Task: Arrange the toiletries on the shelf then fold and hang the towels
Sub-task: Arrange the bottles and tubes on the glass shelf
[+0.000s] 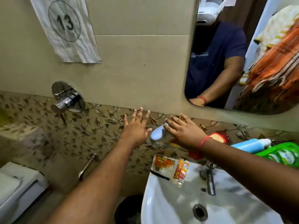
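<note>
My left hand (136, 126) reaches toward the wall with fingers spread and holds nothing. My right hand (182, 128) is stretched out flat, its fingers over the top of a pale blue bottle (157, 132) lying between the two hands. Under my right wrist lie a red-capped bottle (218, 137), a light blue bottle with a white cap (252, 145) and a green pouch (281, 155). On the back rim of the white sink (161, 199) rest an orange sachet (163, 164), a small orange tube (181, 172) and a thin black item (159, 174). An orange striped towel (273, 70) shows in the mirror.
A mirror (210, 102) hangs over the sink and reflects a person in a dark shirt. A chrome mixer valve (67, 98) juts from the wall at left. A paper with the number 13 (64, 26) hangs above. The sink tap (210, 180), a toilet cistern (17, 188) and a dark bin (127, 210) lie below.
</note>
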